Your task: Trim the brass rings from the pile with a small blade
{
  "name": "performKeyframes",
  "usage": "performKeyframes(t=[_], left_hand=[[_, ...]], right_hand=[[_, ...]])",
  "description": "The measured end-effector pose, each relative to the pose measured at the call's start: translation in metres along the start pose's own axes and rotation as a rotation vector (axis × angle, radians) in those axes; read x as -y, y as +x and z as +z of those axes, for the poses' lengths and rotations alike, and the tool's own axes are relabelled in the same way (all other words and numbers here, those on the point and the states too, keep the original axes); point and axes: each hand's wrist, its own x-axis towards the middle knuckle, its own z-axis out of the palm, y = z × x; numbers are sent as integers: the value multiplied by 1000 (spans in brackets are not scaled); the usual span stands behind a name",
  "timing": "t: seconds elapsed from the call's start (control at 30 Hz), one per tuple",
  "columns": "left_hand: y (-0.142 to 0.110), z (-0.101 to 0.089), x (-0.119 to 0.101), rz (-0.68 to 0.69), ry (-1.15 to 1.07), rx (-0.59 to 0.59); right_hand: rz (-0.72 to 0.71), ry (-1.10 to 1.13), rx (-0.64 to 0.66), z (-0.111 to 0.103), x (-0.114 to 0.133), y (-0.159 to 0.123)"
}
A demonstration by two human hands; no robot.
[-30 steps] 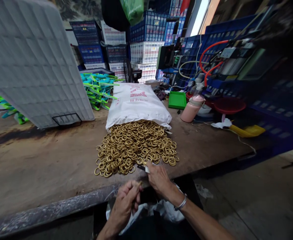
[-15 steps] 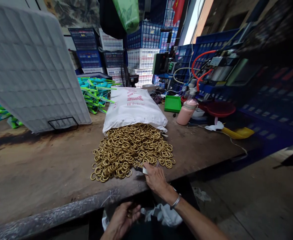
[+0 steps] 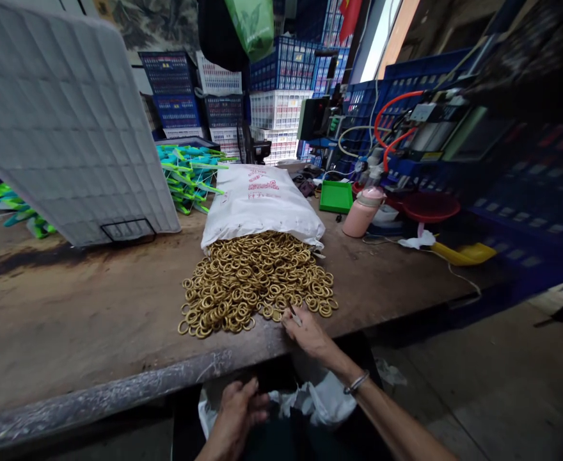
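A heap of brass-coloured rings spills from the mouth of a white printed sack onto the worktable. At the heap's near edge, my right hand is closed on a small dark-tipped tool with a pale part; its exact kind is unclear. Some rings lie right by its fingertips. Below the table's front edge is my left hand, slightly blurred, thumb and fingers apart. No ring shows in it. Beside and behind it, a white plastic bag hangs or lies at lap height.
On the left stands a large pale ribbed panel, with green and blue plastic pieces behind it. To the right are a pink bottle, a green tray, a yellow scoop and a machine with red hoses. Stacked crates rise behind.
My left hand has opened; the brass-coloured ring or rings seen in it before no longer show. My right hand has moved slightly right, and its tool now points upward instead of left.
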Motion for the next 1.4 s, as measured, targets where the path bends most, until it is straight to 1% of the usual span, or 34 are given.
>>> performKeyframes(t=[0.03,0.1,0.13,0.17,0.2,0.23,0.3,0.37,0.4,0.5,0.6,0.67,0.77,0.87,1.03,1.17,1.23,1.3,1.33,1.4], left_hand=[[-5,2,-2,46,65,50],[-14,8,-7,206,187,143],[-19,11,-11,312,208,138],[-23,16,-15,407,214,109],[-26,20,-20,475,240,75],[-29,24,-25,537,261,75],[-31,30,-33,619,317,130],[-31,34,-38,655,386,184],[-30,35,-39,659,409,195],[-27,36,-40,647,407,172],[-24,35,-39,606,378,164],[-24,35,-40,565,378,180],[-26,36,-40,504,347,260],[-29,38,-38,440,241,360],[-33,41,-38,301,112,461],[-35,42,-38,280,60,521],[-35,44,-38,302,49,524],[-35,46,-37,332,48,510],[-35,47,-36,349,56,497],[-34,49,-36,377,85,466]], right_hand=[[12,84,71,1,1,-4],[18,200,179,3,4,-13],[22,233,222,5,7,-17],[32,258,264,6,10,-21],[45,279,303,8,12,-24],[58,296,335,9,15,-27],[77,323,374,11,20,-31],[87,346,387,12,23,-33],[92,356,386,12,24,-34],[103,367,345,14,25,-34],[100,332,279,17,22,-32],[91,305,255,20,18,-32],[81,287,216,24,11,-31],[93,261,166,26,9,-32],[111,244,126,22,17,-37],[80,222,126,15,24,-41],[48,130,80,11,25,-42],[-10,-36,38,7,25,-44],[-46,-127,41,6,24,-45],[-108,-284,88,5,21,-48]])
